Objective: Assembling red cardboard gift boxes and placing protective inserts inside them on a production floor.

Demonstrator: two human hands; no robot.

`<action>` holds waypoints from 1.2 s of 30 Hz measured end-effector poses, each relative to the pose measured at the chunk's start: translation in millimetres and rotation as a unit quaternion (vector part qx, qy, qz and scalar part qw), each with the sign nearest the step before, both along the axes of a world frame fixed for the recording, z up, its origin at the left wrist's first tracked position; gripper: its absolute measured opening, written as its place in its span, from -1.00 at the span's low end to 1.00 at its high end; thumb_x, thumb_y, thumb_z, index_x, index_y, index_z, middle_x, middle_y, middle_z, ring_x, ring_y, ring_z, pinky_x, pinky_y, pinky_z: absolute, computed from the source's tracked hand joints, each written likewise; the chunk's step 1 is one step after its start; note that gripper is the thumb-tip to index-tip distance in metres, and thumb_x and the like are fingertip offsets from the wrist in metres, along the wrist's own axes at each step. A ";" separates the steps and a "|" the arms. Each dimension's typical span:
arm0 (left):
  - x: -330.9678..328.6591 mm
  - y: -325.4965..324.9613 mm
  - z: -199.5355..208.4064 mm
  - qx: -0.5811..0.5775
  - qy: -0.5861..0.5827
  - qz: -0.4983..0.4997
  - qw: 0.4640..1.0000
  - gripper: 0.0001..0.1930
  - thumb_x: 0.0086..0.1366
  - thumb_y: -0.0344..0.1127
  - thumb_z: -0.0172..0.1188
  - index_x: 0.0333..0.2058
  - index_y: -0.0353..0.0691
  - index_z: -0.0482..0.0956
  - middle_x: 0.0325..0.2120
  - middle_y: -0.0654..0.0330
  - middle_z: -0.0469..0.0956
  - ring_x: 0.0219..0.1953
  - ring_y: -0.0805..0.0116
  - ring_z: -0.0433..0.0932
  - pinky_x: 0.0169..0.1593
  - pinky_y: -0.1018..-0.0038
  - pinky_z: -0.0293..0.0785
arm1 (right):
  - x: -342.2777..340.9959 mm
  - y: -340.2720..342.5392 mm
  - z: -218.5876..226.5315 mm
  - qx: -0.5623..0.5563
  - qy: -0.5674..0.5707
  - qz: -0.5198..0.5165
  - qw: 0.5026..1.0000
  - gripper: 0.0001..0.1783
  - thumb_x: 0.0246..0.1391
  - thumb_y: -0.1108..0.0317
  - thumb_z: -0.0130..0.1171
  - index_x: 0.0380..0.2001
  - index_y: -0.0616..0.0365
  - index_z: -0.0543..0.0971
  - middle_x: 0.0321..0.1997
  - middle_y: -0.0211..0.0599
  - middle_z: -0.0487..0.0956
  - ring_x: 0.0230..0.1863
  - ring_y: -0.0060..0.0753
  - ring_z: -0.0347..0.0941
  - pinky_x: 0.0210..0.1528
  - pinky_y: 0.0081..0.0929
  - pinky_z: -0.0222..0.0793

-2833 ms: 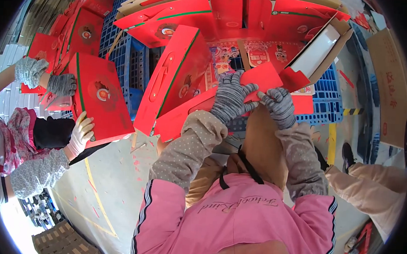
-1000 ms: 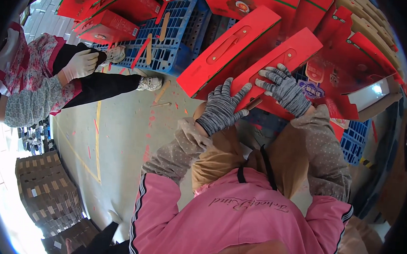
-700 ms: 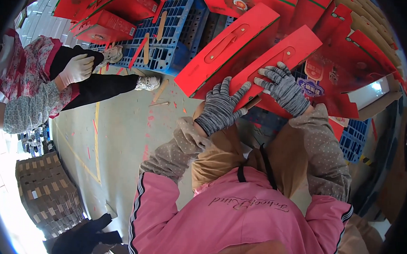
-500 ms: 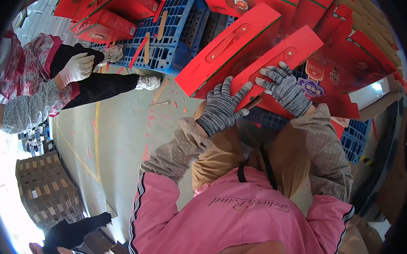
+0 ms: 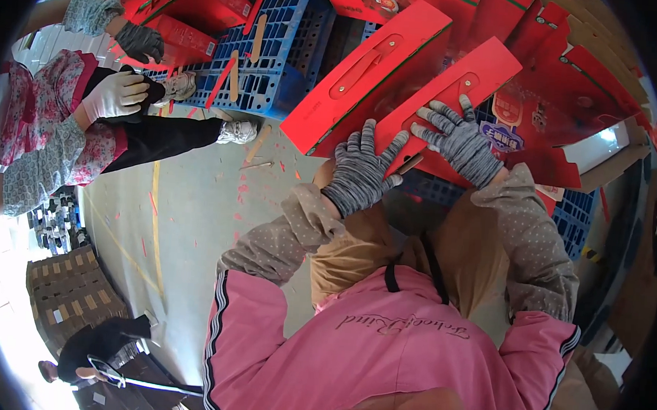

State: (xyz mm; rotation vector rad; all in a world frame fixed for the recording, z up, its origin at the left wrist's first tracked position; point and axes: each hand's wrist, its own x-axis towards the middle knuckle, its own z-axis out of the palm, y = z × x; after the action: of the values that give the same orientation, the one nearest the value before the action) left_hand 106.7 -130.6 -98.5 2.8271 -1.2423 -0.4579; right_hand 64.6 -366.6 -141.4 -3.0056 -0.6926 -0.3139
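Both my hands wear grey striped knit gloves. My left hand (image 5: 364,166) lies with spread fingers on the near lower end of a narrow red carton (image 5: 454,85), beside a small brown cardboard edge (image 5: 409,164). Further up the same carton, my right hand (image 5: 459,141) rests with its fingers apart. Parallel to it on the left leans another red carton (image 5: 369,73) with a strap handle fixed by two studs. An open red carton (image 5: 571,106) with a white and brown inner flap stands right of my right hand.
Blue plastic pallets (image 5: 277,54) sit under the cartons. At left, a co-worker has a white-gloved hand (image 5: 116,97) and a dark-gloved hand (image 5: 140,43) near more red cartons (image 5: 181,40). Stacked brown cardboard (image 5: 75,288) and another person (image 5: 102,349) are at lower left.
My hands stay on the carton with barely any shift. The co-worker's dark-gloved hand has come down from the cartons towards the white-gloved one. The person at lower left has moved.
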 end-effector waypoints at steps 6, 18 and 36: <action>4.0 0.9 -1.3 -0.020 -0.003 -0.016 1.000 -0.15 0.03 0.19 0.18 0.28 0.30 0.00 0.26 -0.23 -0.14 0.14 -0.20 0.14 0.13 -0.21 0.00 | -3.9 -0.1 -3.7 -0.018 -0.013 -0.009 1.000 -0.40 -0.01 0.17 -0.02 0.19 -0.37 0.27 0.38 -0.52 0.07 0.40 -0.35 -0.10 0.31 0.22 -0.42; 17.0 22.2 -26.8 -0.164 -0.024 -0.047 0.985 -0.48 0.08 0.13 0.17 0.07 0.34 0.43 0.25 -0.07 0.01 0.16 -0.15 0.16 0.23 0.08 0.03 | -48.4 43.2 -25.7 0.317 -0.082 -0.114 0.938 -0.56 -0.15 0.15 0.28 -0.10 -0.15 0.59 -0.17 -0.32 0.48 -0.04 -0.21 0.36 0.07 -0.16 0.19; -12.1 10.5 -27.6 -0.238 -0.121 0.025 0.963 -0.45 -0.11 0.10 0.31 -0.05 0.29 0.54 0.16 -0.04 0.19 0.14 -0.05 0.23 0.23 0.05 0.02 | -47.9 85.6 -51.8 0.807 0.234 -0.251 0.480 -0.78 0.02 0.45 0.20 -0.30 0.13 0.37 -0.55 -0.39 0.43 -0.59 -0.59 0.36 -0.54 -0.60 0.31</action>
State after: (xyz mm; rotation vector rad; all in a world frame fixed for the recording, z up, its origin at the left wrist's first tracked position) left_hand 94.6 -120.1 -126.2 2.5360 -1.1207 0.1784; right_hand 16.7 -281.0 -193.2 -1.1254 0.4743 -0.0158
